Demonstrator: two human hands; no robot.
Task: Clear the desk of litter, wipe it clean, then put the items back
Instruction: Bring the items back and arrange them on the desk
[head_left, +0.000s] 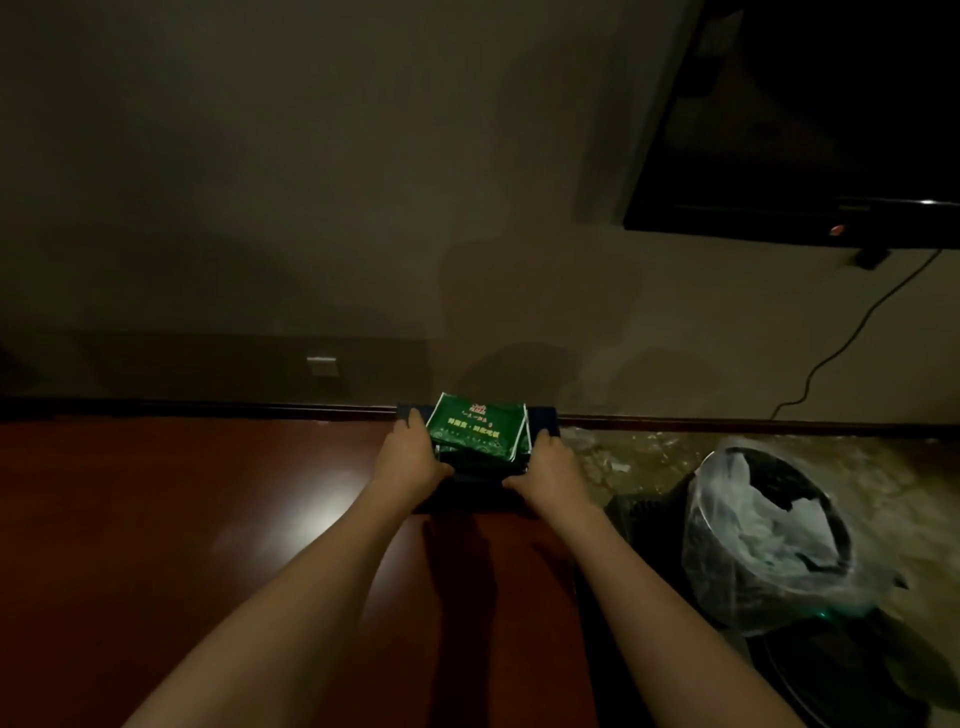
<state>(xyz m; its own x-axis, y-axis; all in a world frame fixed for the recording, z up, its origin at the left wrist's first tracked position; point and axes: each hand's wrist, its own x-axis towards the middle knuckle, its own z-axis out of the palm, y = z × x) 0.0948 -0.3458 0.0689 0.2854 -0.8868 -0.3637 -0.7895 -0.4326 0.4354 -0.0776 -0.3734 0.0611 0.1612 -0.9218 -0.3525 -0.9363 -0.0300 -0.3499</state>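
A single wide-angle head camera looks forward and down from above the bench (156, 519), close over both outstretched forearms, facing the wall (311, 208).

A glossy reddish-brown desk (182, 519) ran along the wall. At its far right edge sat a dark tray (545, 418) holding green packets (475, 428). The rest of its surface showed only reflected light.

I see open table (182, 519) to the left of the dark tray (545, 418); the wall (311, 208) blocks behind it. Off the table's right edge a lined waste bin (763, 540) stands on the floor.
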